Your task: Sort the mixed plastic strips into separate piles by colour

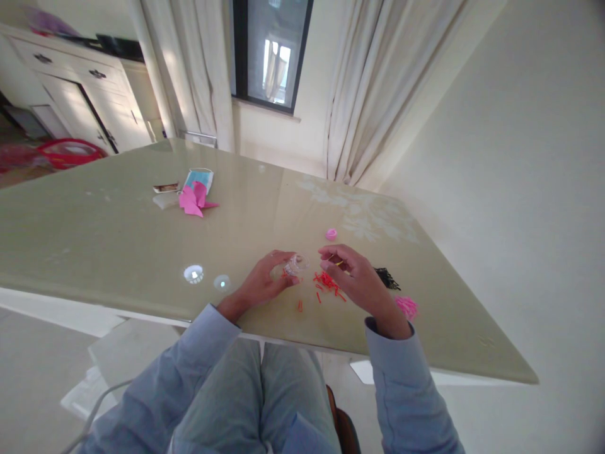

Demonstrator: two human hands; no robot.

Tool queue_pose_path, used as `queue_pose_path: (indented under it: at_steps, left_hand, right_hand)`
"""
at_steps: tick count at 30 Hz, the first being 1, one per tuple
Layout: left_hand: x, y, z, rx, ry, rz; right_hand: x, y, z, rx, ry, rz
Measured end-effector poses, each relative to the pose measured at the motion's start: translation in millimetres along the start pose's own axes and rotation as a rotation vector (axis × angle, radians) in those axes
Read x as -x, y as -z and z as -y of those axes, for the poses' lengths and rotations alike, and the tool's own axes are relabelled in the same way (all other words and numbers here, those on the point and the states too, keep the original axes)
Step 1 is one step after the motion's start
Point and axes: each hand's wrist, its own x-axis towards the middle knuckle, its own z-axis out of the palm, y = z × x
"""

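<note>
My left hand (265,280) is closed round a small clear jar (297,265), its open mouth tipped toward the right. A few red bits show at the jar's side, by my fingers. To the right, my right hand (354,274) hovers with fingers curled together, and a thin yellow piece (336,260) shows between them. Its exact kind is too small to tell. Below that hand lies a loose pile of short red pieces (327,282), with several strays nearer the table's edge. A round pink lid-like piece (331,234) sits just beyond my hands.
Black pieces (387,278) and pink pieces (406,307) lie in heaps right of my right hand. Farther left are a pink paper shape (195,198), a blue face mask (199,179) and a small packet (166,188). The glossy table (127,233) meets a wall at right.
</note>
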Motion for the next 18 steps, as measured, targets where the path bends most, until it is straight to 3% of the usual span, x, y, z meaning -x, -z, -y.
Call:
queue_pose_path:
  at_steps: [8,13,18]
  left_hand:
    - [6.0,-2.2,4.5,-0.047,-0.024,0.045]
    - [7.7,-6.1,6.0,-0.090,-0.108,0.023]
    - [7.8,-12.7,3.2,0.029,-0.077,-0.012]
  right_hand:
    - [26.0,-23.6,-1.9,-0.077,-0.001,-0.029]
    - [22.6,-42.5,-4.6,-0.047,0.098,-0.032]
    - [17.5,-52.8,-10.6,-0.050,0.130,-0.108]
